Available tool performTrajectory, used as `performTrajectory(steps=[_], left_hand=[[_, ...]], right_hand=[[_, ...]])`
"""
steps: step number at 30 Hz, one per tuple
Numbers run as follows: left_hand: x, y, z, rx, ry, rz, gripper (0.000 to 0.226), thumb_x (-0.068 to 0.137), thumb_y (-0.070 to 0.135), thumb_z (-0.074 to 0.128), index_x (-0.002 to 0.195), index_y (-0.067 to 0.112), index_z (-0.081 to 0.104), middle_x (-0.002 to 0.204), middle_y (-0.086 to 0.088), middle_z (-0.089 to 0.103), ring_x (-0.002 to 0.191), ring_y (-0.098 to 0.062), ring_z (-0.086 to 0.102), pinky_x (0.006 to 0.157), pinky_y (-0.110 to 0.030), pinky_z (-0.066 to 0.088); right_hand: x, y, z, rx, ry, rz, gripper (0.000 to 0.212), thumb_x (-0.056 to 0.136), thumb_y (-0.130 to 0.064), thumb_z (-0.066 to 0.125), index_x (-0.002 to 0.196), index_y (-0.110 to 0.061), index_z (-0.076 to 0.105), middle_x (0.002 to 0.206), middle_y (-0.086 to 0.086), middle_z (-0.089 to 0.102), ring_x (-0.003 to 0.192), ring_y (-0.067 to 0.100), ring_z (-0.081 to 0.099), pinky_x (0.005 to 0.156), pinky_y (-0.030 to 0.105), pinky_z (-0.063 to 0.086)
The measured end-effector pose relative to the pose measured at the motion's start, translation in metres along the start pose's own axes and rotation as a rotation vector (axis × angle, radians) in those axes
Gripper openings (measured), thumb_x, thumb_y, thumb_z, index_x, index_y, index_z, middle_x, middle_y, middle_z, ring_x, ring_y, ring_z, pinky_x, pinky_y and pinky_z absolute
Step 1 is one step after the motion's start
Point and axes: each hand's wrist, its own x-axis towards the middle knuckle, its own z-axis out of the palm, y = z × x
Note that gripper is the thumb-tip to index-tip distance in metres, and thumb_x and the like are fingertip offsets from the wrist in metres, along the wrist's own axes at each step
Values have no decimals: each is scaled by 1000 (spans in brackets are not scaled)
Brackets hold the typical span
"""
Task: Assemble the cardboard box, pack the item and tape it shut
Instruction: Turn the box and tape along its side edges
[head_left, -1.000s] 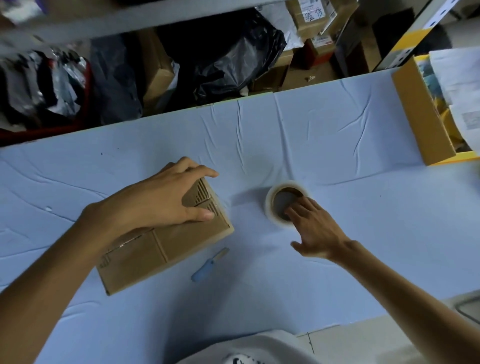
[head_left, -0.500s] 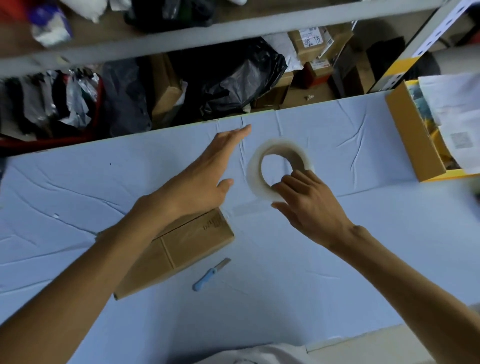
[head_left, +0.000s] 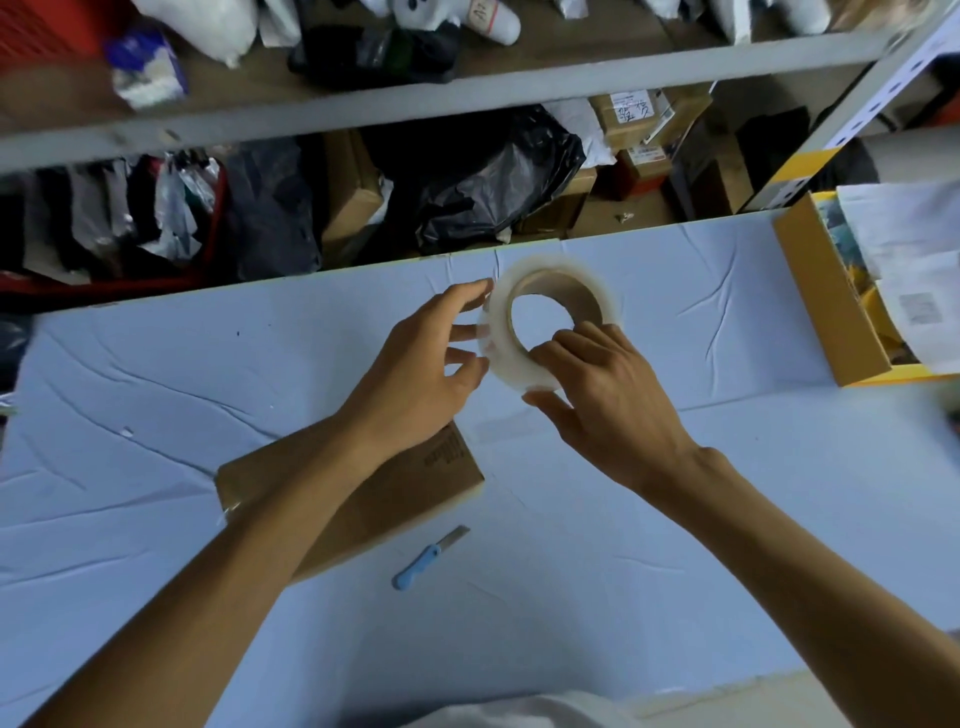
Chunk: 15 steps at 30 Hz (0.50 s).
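A roll of clear tape (head_left: 519, 358) with a brown core is held up above the table. My right hand (head_left: 602, 395) grips it, fingers hooked through the core and thumb under the rim. My left hand (head_left: 431, 364) is at the roll's left side, its fingertips touching the outer face of the tape. The closed brown cardboard box (head_left: 400, 499) lies flat on the table below my left forearm, which hides part of it.
A blue-handled box cutter (head_left: 428, 558) lies in front of the box. An open yellow-brown carton (head_left: 826, 301) with papers stands at the right edge. The table is covered in pale blue cloth (head_left: 156, 415). Shelves with bags and boxes stand behind it.
My right hand lifted the tape roll off the table and raised it. My left hand left the box and came up to the roll's left side.
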Motion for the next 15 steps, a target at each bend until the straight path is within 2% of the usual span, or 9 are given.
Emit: performTrajectory(steps=[2, 6, 8, 10, 12, 15], left_hand=[[-1, 0, 1, 2, 61, -18, 57, 87, 14, 66, 138, 24, 42, 141, 9, 50, 117, -5, 54, 79, -4, 43], [-2, 0, 1, 7, 148, -29, 48, 87, 11, 66, 131, 20, 51, 133, 6, 57, 110, -7, 58, 71, 3, 41], [0, 0, -2, 13, 169, -43, 41, 88, 12, 64, 127, 20, 54, 127, 7, 60, 104, -7, 60, 74, -2, 45], [3, -1, -7, -20, 176, -91, 34, 89, 15, 64, 121, 21, 58, 122, 6, 63, 103, -10, 62, 81, -13, 50], [7, -2, -10, -114, 168, -171, 29, 89, 17, 64, 117, 22, 60, 116, 5, 65, 101, -11, 63, 84, -20, 52], [10, -2, -11, -358, 133, -289, 26, 89, 15, 63, 114, 24, 60, 106, 5, 66, 98, -10, 62, 81, -19, 53]], right_hand=[[2, -2, 1, 13, 10, 14, 27, 71, -16, 83, 88, -5, 65, 78, 8, 65, 71, 27, 57, 68, 34, 47], [5, -7, 2, 40, 9, 35, 27, 71, -15, 83, 88, -4, 65, 78, 8, 66, 71, 27, 57, 69, 33, 47], [5, -8, 2, 58, -4, 41, 27, 71, -15, 82, 89, -4, 64, 79, 8, 66, 71, 27, 57, 69, 34, 47], [5, -9, 1, 76, -19, 42, 27, 72, -15, 81, 90, -4, 64, 78, 7, 65, 72, 26, 56, 69, 33, 45], [5, -9, 0, 92, -21, 46, 27, 73, -15, 81, 90, -4, 64, 78, 7, 65, 72, 27, 56, 70, 33, 44], [6, -11, -4, 136, -5, 66, 26, 73, -15, 81, 89, -3, 63, 78, 8, 64, 72, 27, 55, 70, 32, 42]])
